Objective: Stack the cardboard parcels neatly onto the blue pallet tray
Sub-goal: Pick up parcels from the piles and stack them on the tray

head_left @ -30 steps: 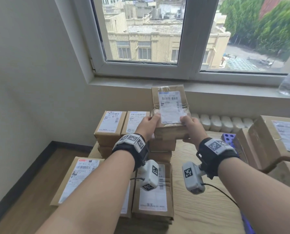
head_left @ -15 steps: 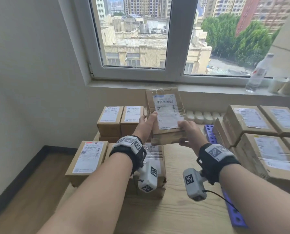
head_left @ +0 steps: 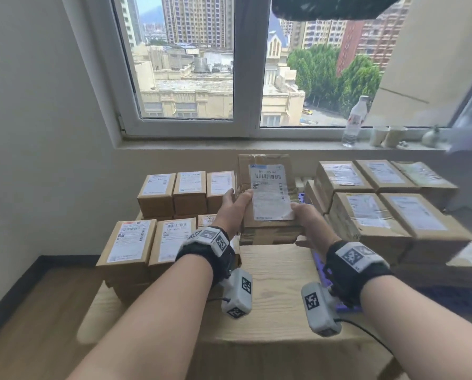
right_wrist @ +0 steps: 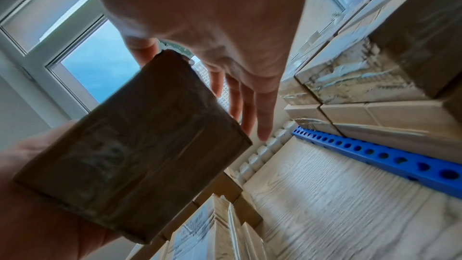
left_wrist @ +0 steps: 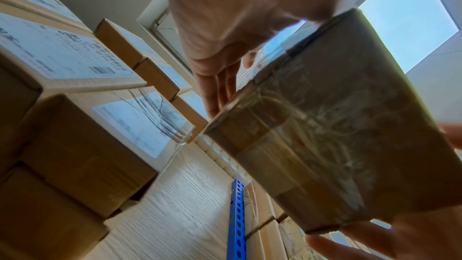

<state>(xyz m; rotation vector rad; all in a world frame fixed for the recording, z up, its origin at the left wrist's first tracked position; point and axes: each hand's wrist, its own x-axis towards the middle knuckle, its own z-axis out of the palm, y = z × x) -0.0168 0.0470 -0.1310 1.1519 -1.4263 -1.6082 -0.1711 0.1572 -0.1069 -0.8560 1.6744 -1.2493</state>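
I hold a taped cardboard parcel [head_left: 267, 198] with a white label in the air above the wooden table, between two groups of parcels. My left hand [head_left: 233, 207] grips its left edge, thumb on top. My right hand [head_left: 307, 219] grips its near right corner. From the left wrist, the parcel [left_wrist: 325, 126] shows its taped underside beside my left hand [left_wrist: 225, 46]. From the right wrist, my right hand [right_wrist: 225, 37] holds the parcel [right_wrist: 130, 155] with the thumb over its edge. The blue pallet tray [head_left: 319, 266] lies on the right, and its perforated edge [right_wrist: 375, 155] shows under stacked parcels [head_left: 380, 212].
Smaller labelled parcels [head_left: 158, 198] stand in rows on the left, with larger ones [head_left: 130, 242] nearer me. Bare wooden tabletop [head_left: 270, 292] lies between the two groups. A bottle [head_left: 354, 119] and cups [head_left: 388, 135] sit on the windowsill behind.
Both hands have carried the parcel off the left stack and rightward over the bare tabletop. My view has lifted and swung right, so more of the loaded pallet shows.
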